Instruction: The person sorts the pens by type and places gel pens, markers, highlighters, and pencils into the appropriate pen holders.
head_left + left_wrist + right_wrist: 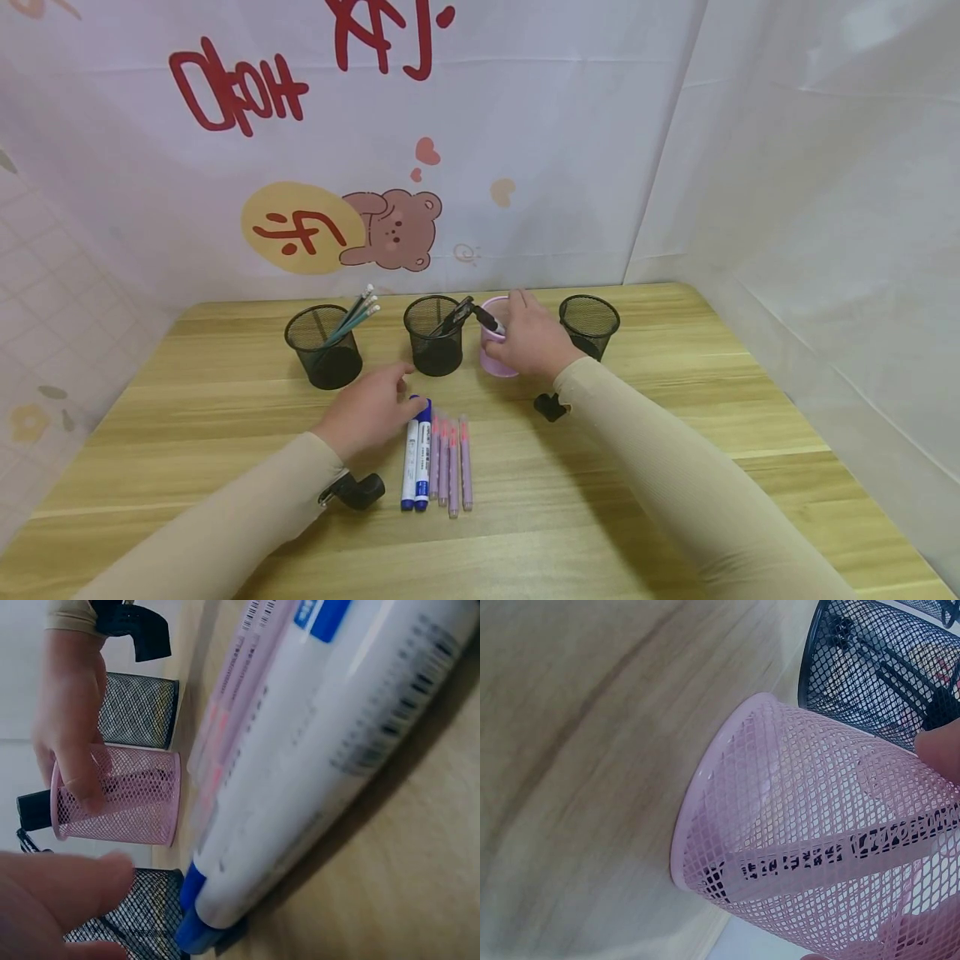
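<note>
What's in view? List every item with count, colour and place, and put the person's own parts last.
Black mesh cups: three, black, in a row at the back
Pink mesh cup: one, in that row, second from right
Pencils: at least three, teal and dark, left cup
Black writing tools: count unclear, middle black cup
Black-capped marker: one, pink cup
White markers: two, blue ends, mid-table
Slim pens: four, lilac, right of those markers
Table: one, wood-coloured, beneath everything
Printed cloth: white, around the table, panel count unclear
Wrist devices: two, black, one per wrist
Sleeves: two, beige, both arms
Left hand: one, beside the white markers
Right hand: one, gripping the pink cup
</note>
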### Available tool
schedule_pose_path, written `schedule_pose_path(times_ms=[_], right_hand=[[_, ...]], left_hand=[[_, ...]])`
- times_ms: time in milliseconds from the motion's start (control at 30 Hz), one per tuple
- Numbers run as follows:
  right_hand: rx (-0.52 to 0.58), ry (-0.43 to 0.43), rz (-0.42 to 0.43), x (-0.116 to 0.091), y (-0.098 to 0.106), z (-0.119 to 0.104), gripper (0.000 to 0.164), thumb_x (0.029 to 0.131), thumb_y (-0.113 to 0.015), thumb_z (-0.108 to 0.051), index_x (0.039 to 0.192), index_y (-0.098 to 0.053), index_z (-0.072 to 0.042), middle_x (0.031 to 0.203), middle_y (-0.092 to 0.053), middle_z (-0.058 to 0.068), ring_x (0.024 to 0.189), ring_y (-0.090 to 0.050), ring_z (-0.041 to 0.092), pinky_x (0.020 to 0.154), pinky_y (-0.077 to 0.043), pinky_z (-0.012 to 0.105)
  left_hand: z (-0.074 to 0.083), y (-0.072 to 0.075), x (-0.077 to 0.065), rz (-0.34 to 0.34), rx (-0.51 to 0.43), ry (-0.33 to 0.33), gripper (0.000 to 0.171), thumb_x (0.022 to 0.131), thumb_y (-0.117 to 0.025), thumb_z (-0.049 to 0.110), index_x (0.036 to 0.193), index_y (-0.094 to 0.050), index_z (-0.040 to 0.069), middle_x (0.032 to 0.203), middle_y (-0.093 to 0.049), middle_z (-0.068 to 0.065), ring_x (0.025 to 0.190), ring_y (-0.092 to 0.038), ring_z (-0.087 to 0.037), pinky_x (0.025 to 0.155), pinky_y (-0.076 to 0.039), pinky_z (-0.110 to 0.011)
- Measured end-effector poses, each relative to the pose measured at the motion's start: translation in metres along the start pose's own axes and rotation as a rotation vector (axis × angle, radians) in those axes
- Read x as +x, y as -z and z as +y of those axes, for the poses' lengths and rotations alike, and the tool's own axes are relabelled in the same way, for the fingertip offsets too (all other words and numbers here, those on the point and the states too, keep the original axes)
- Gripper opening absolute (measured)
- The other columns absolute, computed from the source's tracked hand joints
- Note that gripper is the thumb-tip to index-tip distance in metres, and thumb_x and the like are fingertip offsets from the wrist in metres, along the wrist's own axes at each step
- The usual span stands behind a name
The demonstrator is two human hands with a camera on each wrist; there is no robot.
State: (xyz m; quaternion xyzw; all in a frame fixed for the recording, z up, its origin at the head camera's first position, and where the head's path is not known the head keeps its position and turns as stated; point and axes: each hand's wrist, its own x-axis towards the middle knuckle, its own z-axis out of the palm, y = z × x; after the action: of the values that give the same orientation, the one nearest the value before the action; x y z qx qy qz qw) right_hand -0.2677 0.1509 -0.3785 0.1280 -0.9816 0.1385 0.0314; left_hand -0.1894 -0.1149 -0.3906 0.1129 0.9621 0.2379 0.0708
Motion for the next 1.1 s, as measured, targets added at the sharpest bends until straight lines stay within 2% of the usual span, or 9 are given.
schedule_pose_path(times_ms=[200,367,433,733,900,1100], right_hand=[[0.003,0.001,-0.002,0.0004,-0.0008,0.0004,0.079,0.088,-0.072,-0.051,0.139,-0.043,0.002,0.13,-0.053,0.016,0.113,-0.062,0.033,0.102,-0.058,0.048],[0.003,0.001,0.001,-0.0001,-0.0004,0.0002,0.08,0.088,-0.071,-0.051,0.14,-0.042,0.003,0.133,-0.053,0.018,0.114,-0.062,0.033,0.103,-0.057,0.048],[0.004,0.004,0.002,-0.0004,-0.0001,0.0,0.08,0.088,-0.071,-0.051,0.14,-0.042,0.003,0.133,-0.053,0.018,0.114,-0.062,0.033,0.104,-0.057,0.048],[0.005,0.001,0.004,-0.0001,0.0006,-0.0007,0.089,0.089,-0.071,-0.051,0.149,-0.038,0.005,0.142,-0.051,0.02,0.123,-0.061,0.036,0.109,-0.055,0.048],[0.003,-0.003,0.002,-0.0001,0.0004,-0.0005,0.09,0.089,-0.07,-0.052,0.15,-0.037,0.005,0.146,-0.05,0.021,0.124,-0.061,0.036,0.108,-0.055,0.049],[0.005,0.0,0.001,0.0001,0.0002,0.0003,0.09,0.089,-0.07,-0.053,0.15,-0.038,0.005,0.147,-0.05,0.022,0.124,-0.061,0.037,0.108,-0.055,0.049]], left_hand=[[-0.0042,0.0005,-0.0055,-0.119,0.064,0.009,0.07,0.099,-0.07,0.045,0.155,-0.051,0.007,0.129,-0.071,-0.011,0.11,-0.066,-0.023,0.102,-0.056,-0.052],[-0.0066,0.0008,-0.0084,-0.174,0.08,-0.01,0.074,0.099,-0.071,0.045,0.156,-0.048,0.004,0.142,-0.066,-0.016,0.125,-0.065,-0.03,0.109,-0.052,-0.054],[-0.0073,0.0007,-0.0087,-0.182,0.082,-0.016,0.073,0.099,-0.071,0.044,0.155,-0.049,0.003,0.148,-0.062,-0.018,0.133,-0.062,-0.032,0.113,-0.049,-0.055],[-0.0079,0.0011,-0.009,-0.205,0.076,-0.023,0.065,0.1,-0.071,0.038,0.152,-0.053,0.002,0.151,-0.06,-0.02,0.128,-0.065,-0.03,0.113,-0.049,-0.055],[-0.0073,0.0019,-0.009,-0.211,0.068,-0.03,0.063,0.101,-0.07,0.035,0.151,-0.053,0.001,0.15,-0.06,-0.021,0.119,-0.066,-0.025,0.112,-0.051,-0.055],[-0.0065,0.0025,-0.008,-0.218,0.077,-0.045,0.06,0.1,-0.069,0.028,0.149,-0.053,-0.003,0.142,-0.065,-0.021,0.1,-0.064,-0.021,0.098,-0.058,-0.048]])
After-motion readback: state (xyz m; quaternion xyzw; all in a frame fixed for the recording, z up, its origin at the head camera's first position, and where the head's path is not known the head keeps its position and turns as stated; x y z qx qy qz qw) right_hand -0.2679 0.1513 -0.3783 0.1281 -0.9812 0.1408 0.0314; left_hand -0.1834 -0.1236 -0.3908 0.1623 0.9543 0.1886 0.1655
